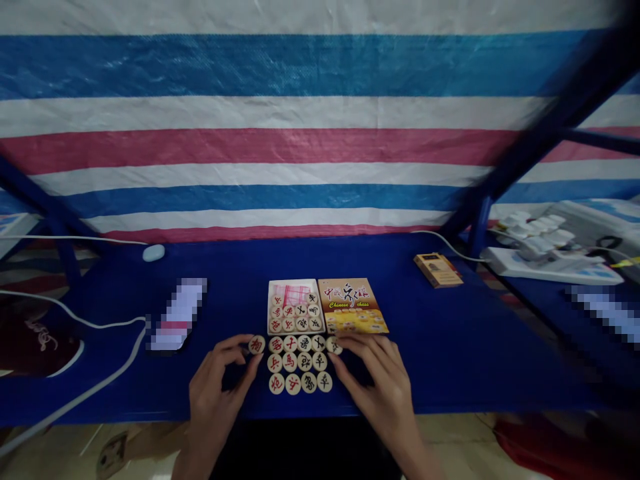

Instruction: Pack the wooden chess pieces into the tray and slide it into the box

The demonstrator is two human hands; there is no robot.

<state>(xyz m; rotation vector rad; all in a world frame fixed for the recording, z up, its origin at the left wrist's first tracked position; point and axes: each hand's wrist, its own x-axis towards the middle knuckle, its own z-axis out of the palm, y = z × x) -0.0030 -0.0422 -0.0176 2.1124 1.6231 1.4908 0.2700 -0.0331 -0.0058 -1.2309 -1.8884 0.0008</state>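
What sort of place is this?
Probably a makeshift workstation or booth: a striped plastic sheet hangs behind the blue table, slanted dark-blue struts stand at the sides, and what looks like a power strip with plugs lies at the right.

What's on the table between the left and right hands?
In the head view, twelve chess pieces lie in three rows between left hand and right hand, marked red or black.

Left hand and right hand, each with a chess piece
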